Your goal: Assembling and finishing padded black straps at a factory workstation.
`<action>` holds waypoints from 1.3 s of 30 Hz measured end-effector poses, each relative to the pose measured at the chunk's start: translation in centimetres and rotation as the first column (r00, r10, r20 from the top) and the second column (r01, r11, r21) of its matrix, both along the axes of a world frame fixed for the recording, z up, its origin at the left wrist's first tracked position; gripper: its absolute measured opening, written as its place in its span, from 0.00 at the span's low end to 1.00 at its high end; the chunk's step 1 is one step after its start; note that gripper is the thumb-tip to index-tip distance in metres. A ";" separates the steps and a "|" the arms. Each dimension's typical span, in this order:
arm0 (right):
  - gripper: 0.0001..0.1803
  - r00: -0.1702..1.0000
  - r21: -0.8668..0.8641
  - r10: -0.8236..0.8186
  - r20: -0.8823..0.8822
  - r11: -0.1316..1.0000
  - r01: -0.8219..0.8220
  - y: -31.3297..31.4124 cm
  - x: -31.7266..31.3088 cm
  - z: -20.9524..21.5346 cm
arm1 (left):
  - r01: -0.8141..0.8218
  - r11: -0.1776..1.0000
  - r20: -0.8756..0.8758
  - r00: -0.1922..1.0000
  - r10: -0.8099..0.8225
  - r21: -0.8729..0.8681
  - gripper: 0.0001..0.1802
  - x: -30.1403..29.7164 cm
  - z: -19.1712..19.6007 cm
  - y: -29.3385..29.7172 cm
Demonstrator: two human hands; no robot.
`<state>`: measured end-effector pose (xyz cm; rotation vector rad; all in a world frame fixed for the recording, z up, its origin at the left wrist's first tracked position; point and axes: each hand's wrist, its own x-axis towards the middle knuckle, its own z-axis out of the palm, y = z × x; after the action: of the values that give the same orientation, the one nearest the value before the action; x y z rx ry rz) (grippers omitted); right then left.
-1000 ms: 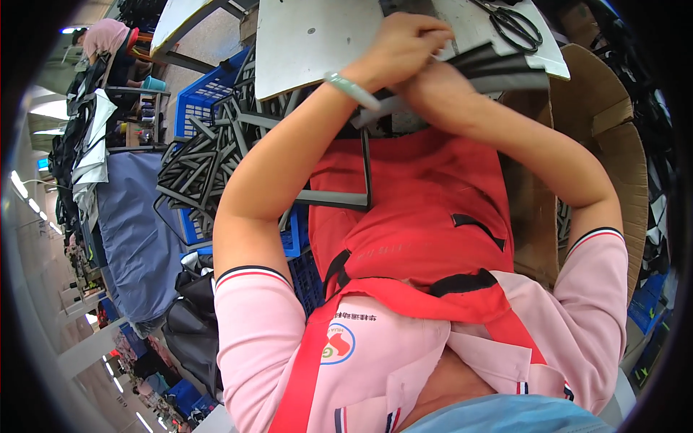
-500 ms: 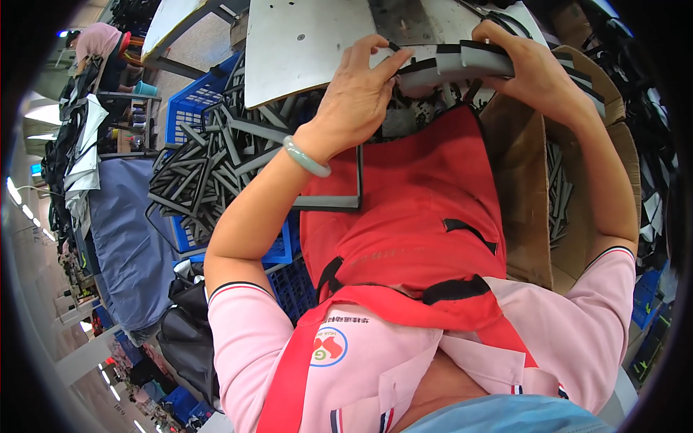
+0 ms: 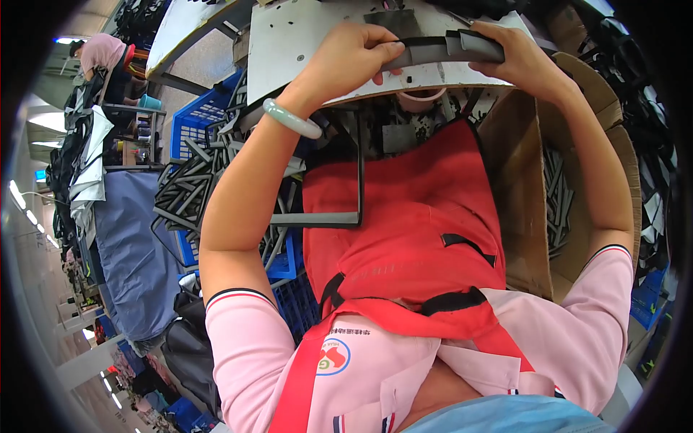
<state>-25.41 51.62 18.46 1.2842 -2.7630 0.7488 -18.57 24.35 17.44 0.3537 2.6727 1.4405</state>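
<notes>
A long grey strip [image 3: 440, 49] lies across the near edge of the pale metal table [image 3: 289, 43] at the top of the view, its long axis running left to right, with its right end thicker, as if folded over or doubled. The left hand [image 3: 346, 61] is curled closed on the strip's left end, thumb and fingertips pinching it against the table edge; a pale green bangle [image 3: 291, 118] sits on that wrist. The right hand [image 3: 516, 61] is closed around the thicker right end, fingers wrapped over the top and thumb beneath. Both hands are well apart along the strip, holding it roughly level. Below the table hangs a red apron [image 3: 404, 231] worn over a pink shirt. To the person's right stands an open brown cardboard box [image 3: 520, 187], its flaps spread wide, with dark grey strips [image 3: 556, 202] stacked inside. To the left a blue plastic crate [image 3: 191, 130] holds a loose heap of similar grey strips [image 3: 188, 187] spilling over its rim; a thin dark rectangular frame [image 3: 339, 216] rests beside it against the apron. A round badge in red, blue and green [image 3: 333, 356] is on the shirt's chest. Far to the upper left another person in pink [image 3: 101, 52] bends at a separate bench.
</notes>
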 end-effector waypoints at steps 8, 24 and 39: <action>0.32 0.991 0.136 -0.116 0.066 0.985 0.107 -1.3 -3.0 1.1 | -0.064 0.998 0.036 0.997 0.065 -0.009 0.14 -3.3 0.6 -0.2; 0.37 0.986 0.135 -0.166 0.026 0.978 0.161 -1.3 -4.0 2.5 | -0.122 0.976 0.078 0.991 0.109 0.179 0.11 -7.2 -0.7 -1.3; 0.35 0.956 0.097 -0.265 0.124 0.962 0.254 -1.0 -2.9 2.9 | -0.151 0.988 -0.020 0.988 0.151 0.021 0.12 -4.9 2.6 -1.3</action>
<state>-28.35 50.63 21.34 0.8810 -3.0158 0.7373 -23.49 23.07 20.02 0.1720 2.7583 1.5109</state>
